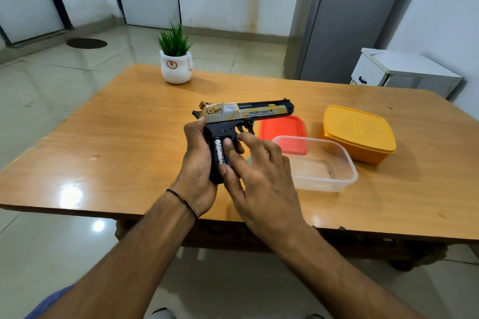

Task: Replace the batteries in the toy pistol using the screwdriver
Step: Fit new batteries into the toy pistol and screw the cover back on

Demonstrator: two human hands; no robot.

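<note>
**Batt. bay open, cell swap in progress**

Toy pistol (243, 114) held upright above the surface (129, 137), muzzle to the right. Left hand (197, 160) grips the back of the grip, fingers wrapped round it. Grip bay is open with no cover on it. A silver battery (219, 153) sits inside, w/ a blue one just beside it. Right hand (261, 179): index and thumb tips pinch at opposite ends of the cells, other fingers spread loose.

Est. status: unscrewing and cover removal done. Can't tell if cells are going in or out. Left: finish swap, refit cover, drive screw. Screwdriver and cover not in view.

Nearby: clear tub (324, 184), red lid (282, 127), orange lidded box (360, 132). Far edge: potted plant (176, 65).
</note>
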